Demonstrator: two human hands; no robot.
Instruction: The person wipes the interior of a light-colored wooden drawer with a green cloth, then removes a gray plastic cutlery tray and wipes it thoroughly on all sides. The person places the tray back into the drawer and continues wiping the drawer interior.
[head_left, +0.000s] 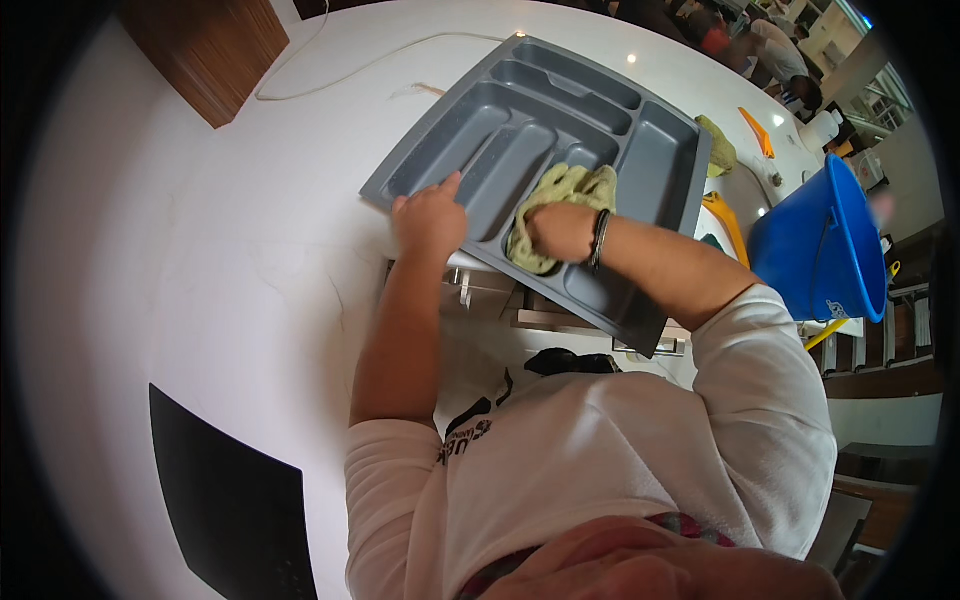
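A grey plastic cutlery tray (658, 180) with several compartments lies tilted across the white countertop, its near corner jutting past the edge. My left hand (431, 221) grips the tray's near left rim, the index finger stretched over a compartment wall. In my right hand (564, 231) is a bunched yellow-green cloth (576, 186), pressed into one of the tray's middle compartments. The fingers of my right hand are partly hidden by the cloth. A dark band circles the right wrist.
To the right stand a blue bucket (799, 232), a yellow-orange tool handle (726, 221), an orange tool (757, 132), another green cloth (718, 146) and a white bottle (821, 131). A black panel (240, 495) and a wooden block-like piece (206, 56) are at left. People are in the background.
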